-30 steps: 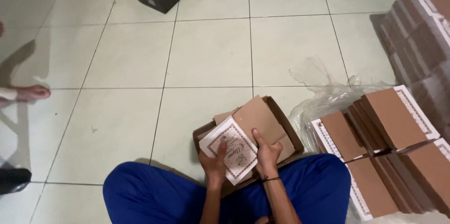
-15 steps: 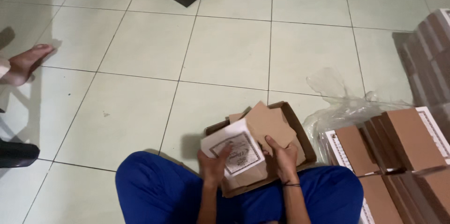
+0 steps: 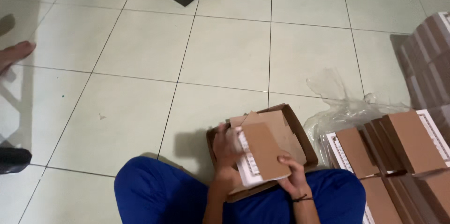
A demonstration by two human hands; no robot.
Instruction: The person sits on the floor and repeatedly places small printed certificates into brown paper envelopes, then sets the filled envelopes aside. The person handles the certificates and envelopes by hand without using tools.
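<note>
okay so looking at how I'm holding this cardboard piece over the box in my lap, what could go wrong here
The flat cardboard piece is held by the left hand and right hand at its edges; it could slip or crease. The open brown tray rests tilted on the blue-trousered legs, so loose sheets might slide out. The clear plastic wrap on the tiles could be slippery.

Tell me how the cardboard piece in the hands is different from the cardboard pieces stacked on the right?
The cardboard piece is single and held up by the left hand and right hand, over an open box. The stacked pieces are many, leaning together on the floor beside clear plastic wrap, with no hand on them. Both are brown with a white patterned edge.
</note>
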